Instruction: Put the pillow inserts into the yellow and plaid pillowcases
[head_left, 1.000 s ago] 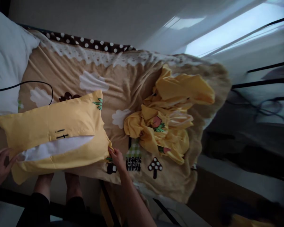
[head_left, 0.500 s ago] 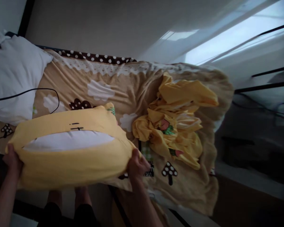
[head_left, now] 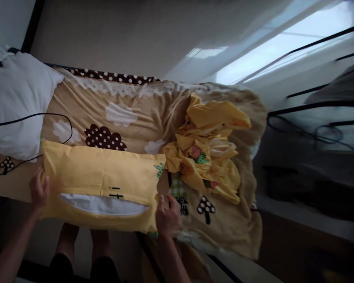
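A pillow in a yellow pillowcase (head_left: 82, 167) lies along the near edge of the bed. A long slit in the case gapes, and the white pillow inside (head_left: 103, 205) shows through it. My left hand (head_left: 39, 190) is at the pillow's left end, fingers apart. At the right end is my right hand (head_left: 167, 215), also with its fingers spread, close against the case's edge. Whether either hand still touches the cloth is hard to tell. Green leaf prints mark the case's right corners.
Crumpled yellow cloth (head_left: 206, 149) lies on the beige patterned blanket (head_left: 147, 129) to the right. A white pillow (head_left: 17, 98) fills the left end, with a black cable (head_left: 56, 114) across it. Black metal bars (head_left: 312, 105) stand at the right.
The yellow pillow has come down and flattened onto the bed edge, its slit now narrower and lower. Both hands have loosened from its ends. The view has shifted slightly.
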A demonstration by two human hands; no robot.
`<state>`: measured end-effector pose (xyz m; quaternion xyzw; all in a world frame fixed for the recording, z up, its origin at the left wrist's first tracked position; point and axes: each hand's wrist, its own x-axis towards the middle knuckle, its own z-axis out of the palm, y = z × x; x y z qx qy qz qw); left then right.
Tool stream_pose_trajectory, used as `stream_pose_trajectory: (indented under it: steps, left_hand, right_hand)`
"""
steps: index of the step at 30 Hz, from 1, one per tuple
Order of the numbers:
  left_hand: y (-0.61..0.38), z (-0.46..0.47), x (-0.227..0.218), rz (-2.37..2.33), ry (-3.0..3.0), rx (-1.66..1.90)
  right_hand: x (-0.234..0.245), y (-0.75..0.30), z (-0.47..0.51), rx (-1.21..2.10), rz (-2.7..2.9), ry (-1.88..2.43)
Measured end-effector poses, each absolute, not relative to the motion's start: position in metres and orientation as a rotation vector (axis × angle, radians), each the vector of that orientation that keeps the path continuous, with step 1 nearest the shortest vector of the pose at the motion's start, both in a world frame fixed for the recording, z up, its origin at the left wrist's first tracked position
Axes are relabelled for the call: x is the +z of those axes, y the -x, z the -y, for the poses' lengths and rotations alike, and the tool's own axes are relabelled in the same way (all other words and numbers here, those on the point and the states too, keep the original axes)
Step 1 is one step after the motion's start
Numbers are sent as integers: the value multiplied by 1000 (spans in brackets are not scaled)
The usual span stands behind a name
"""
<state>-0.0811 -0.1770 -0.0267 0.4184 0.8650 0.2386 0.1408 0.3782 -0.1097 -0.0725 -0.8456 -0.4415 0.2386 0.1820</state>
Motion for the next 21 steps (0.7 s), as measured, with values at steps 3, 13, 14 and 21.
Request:
stream_pose_trajectory:
  steps: [3, 13, 14, 21]
  left_hand:
    - [2, 161, -17, -1987, -1955, 546]
    - [44, 170, -45, -2334, -1539, 2]
    - [58, 175, -47, -2413, -1412, -11]
    - [60, 166, -66, -2489, -1141, -27]
  right_hand:
    - [-62, -281, 118, 637, 1634, 1940]
    - [-88, -318, 125, 484, 2139, 2124]
    - [-93, -337, 123, 483, 2054, 2240]
    - [-94, -349, 104, 748, 1795, 2489]
